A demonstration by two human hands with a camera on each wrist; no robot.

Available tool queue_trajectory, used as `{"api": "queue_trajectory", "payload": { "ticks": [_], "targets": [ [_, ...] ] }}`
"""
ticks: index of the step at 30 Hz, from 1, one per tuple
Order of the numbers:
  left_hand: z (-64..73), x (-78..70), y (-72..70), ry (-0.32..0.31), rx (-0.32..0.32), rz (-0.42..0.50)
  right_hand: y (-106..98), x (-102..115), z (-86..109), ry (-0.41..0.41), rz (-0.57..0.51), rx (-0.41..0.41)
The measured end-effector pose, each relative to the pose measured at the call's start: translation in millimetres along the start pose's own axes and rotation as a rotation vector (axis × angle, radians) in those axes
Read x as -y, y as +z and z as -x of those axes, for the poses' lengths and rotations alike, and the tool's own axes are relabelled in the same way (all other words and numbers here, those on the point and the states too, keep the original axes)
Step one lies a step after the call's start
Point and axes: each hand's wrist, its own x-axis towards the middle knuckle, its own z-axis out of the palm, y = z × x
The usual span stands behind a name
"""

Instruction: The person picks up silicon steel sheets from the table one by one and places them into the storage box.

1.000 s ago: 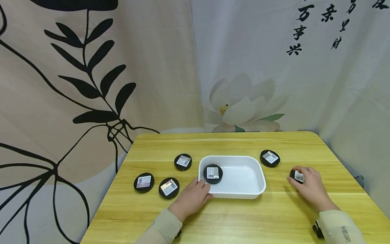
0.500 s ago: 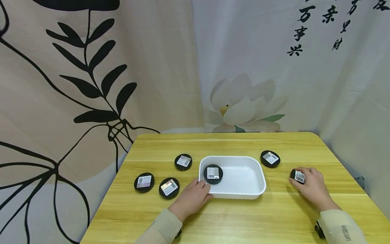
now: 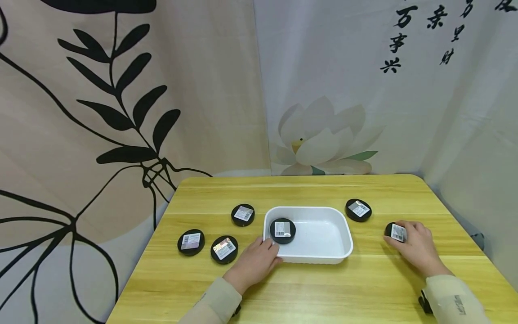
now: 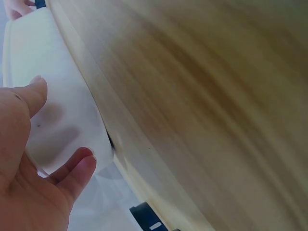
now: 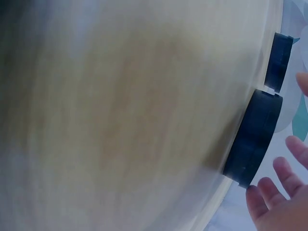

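A white rectangular tray [image 3: 319, 234] sits mid-table with a flat round black container [image 3: 282, 231], label upward, at its left end. My left hand [image 3: 255, 263] grips the tray's near left corner; in the left wrist view the thumb [image 4: 36, 94] lies on the long wall, fingers [image 4: 79, 171] round the end. On the right, my right hand [image 3: 417, 247] arches over another flat round black container [image 3: 395, 232] with a barcode label. The right wrist view shows its fingers [image 5: 288, 177] spread above that container [image 5: 254, 137], the lowest fingertip right at its edge.
Left of the tray lie three more black containers: one farther back [image 3: 243, 215], one at far left [image 3: 191, 242] and one near my left wrist [image 3: 224, 249]. Another container [image 3: 358, 210] lies beyond the tray's right end. Printed curtains [image 3: 218, 90] hang behind the wooden table [image 3: 315, 292].
My right hand has shifted slightly right, so more of the container beneath it shows. The left hand and the tray have stayed where they were.
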Motion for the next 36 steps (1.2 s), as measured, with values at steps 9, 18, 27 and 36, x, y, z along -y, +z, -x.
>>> {"api": "queue_trajectory", "payload": {
  "ticks": [9,18,27,36],
  "targets": [
    [-0.2,-0.8,0.5,0.003,-0.024,-0.017,-1.4,-3.4,-1.7,0.039,0.018,0.012],
    [-0.5,-0.9,1.4,0.004,-0.028,-0.017,-1.1,-11.7,-2.4,0.081,0.025,0.059],
    [-1.1,1.2,3.3,0.010,-0.031,-0.028,-2.7,-16.8,-5.3,0.108,0.049,0.110],
    [0.0,0.4,0.8,0.011,-0.031,-0.021,-4.2,-21.1,-6.0,0.115,0.060,0.141]
  ]
}}
